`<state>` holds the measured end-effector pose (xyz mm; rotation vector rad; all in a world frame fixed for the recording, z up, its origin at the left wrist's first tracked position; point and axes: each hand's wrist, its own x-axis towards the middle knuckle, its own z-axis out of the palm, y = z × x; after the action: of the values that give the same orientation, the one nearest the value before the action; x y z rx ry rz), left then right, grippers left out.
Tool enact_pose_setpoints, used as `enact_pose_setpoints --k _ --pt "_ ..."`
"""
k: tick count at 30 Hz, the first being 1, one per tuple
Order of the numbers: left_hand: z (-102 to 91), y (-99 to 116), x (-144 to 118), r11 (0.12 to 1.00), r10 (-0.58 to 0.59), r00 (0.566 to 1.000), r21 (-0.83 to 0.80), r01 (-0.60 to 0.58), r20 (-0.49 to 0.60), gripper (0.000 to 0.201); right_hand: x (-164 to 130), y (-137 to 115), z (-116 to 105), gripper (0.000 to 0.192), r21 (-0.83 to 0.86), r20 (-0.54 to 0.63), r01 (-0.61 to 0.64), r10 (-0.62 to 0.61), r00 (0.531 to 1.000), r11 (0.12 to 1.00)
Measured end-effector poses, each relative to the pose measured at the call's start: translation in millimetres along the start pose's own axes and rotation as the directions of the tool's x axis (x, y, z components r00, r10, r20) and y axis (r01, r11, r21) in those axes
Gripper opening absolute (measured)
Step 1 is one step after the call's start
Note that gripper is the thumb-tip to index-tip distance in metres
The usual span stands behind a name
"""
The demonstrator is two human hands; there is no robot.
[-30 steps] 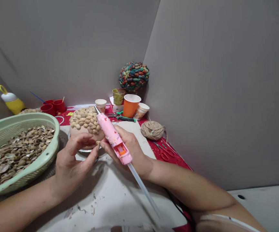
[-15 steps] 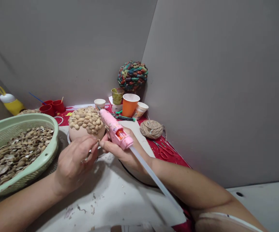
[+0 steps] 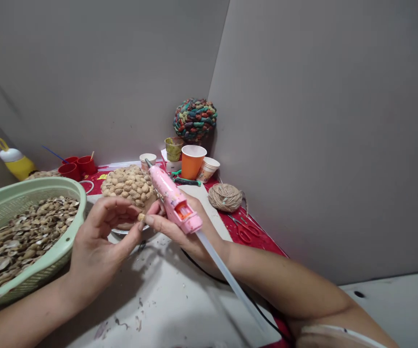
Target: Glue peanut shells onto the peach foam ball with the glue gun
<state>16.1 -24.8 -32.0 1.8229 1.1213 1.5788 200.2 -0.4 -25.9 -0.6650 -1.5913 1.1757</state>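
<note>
My left hand (image 3: 98, 246) pinches a small peanut shell (image 3: 141, 217) between thumb and fingertips. My right hand (image 3: 197, 241) is wrapped round a pink hot glue gun (image 3: 168, 193), its nozzle tilted up and away. A long translucent glue stick (image 3: 226, 270) sticks out of the gun's back end. The tip of my right thumb is at the peanut shell too. Just beyond both hands stands a round form (image 3: 129, 186) covered on top with peanut shells; my fingers hide part of its bare lower side.
A green basket (image 3: 74, 237) of shell pieces stands on the left. Along the back are red cups (image 3: 86, 165), an orange cup (image 3: 193, 164), pliers (image 3: 187, 181) and a multicoloured ball (image 3: 195, 118). Twine (image 3: 225, 197) and scissors (image 3: 244, 231) lie on the right. A grey wall rises behind.
My left hand has turned and opened up its fingers somewhat, so the peanut shell now shows at its fingertips. The glue gun stays in my right hand; the view has tilted slightly.
</note>
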Motion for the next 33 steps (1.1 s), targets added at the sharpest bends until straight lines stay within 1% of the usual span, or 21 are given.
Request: enact_pose_setpoints --k 5,8,11,13,15,19,21,23,24,26,28,31,33 --pt "0.1 -8.4 -4.9 0.996 0.077 0.996 0.042 -0.079 0.038 0.030 0.0 6.2 -0.5 0.012 -0.027 0.020 0.017 -0.017 1.000 0.999" --pt "-2.1 -11.8 -4.9 0.983 0.121 0.991 0.131 -0.128 0.062 0.033 0.4 9.1 -2.9 0.013 -0.043 0.032 0.042 -0.041 0.999 0.998" --pt "-3.9 -13.7 -4.5 0.957 0.178 0.979 0.215 -0.196 0.099 0.034 0.3 11.0 -4.2 0.016 -0.062 0.049 0.043 -0.040 0.998 0.997" --pt "-4.1 -13.5 -4.6 0.952 0.196 0.974 0.215 -0.216 0.110 0.032 -0.1 10.3 -4.3 0.017 -0.072 0.051 0.046 -0.043 0.998 0.996" --pt "-3.8 -11.9 -4.8 0.964 0.175 0.979 0.182 -0.191 0.104 0.032 -0.6 8.5 -3.9 0.016 -0.078 0.050 0.051 -0.047 0.998 0.996" --pt "-3.2 -3.4 -2.9 0.994 0.062 0.993 0.088 -0.070 0.097 0.027 -1.6 6.6 -3.1 0.012 -0.151 0.047 0.089 -0.083 0.995 0.985" --pt "-3.4 1.3 0.4 0.998 -0.043 0.995 0.040 0.040 0.094 0.022 -1.9 8.4 -3.0 0.011 -0.208 0.044 0.127 -0.121 0.992 0.970" --pt "-4.2 3.5 4.8 0.982 -0.181 0.978 -0.030 0.185 0.101 0.021 -2.1 10.9 -3.1 0.012 -0.258 0.045 0.178 -0.173 0.984 0.949" --pt "-4.8 3.3 7.2 0.961 -0.256 0.960 -0.076 0.266 0.117 0.023 -2.1 11.5 -3.5 0.013 -0.281 0.046 0.208 -0.203 0.978 0.937" --pt "-6.3 0.9 11.5 0.892 -0.387 0.908 -0.181 0.413 0.163 0.029 -1.9 9.5 -4.9 0.015 -0.311 0.044 0.252 -0.251 0.967 0.916" --pt "-8.0 -1.9 15.1 0.804 -0.477 0.852 -0.285 0.522 0.215 0.034 -1.0 1.7 -8.1 0.015 -0.320 0.022 0.257 -0.264 0.964 0.912" --pt "-9.6 -1.8 19.8 0.674 -0.547 0.786 -0.404 0.618 0.288 0.035 0.9 -18.3 -15.9 0.013 -0.332 -0.010 0.213 -0.230 0.973 0.919" --pt "-9.8 1.1 22.4 0.594 -0.572 0.747 -0.456 0.663 0.340 0.033 1.9 -31.3 -21.6 0.019 -0.371 -0.029 0.205 -0.231 0.972 0.906"
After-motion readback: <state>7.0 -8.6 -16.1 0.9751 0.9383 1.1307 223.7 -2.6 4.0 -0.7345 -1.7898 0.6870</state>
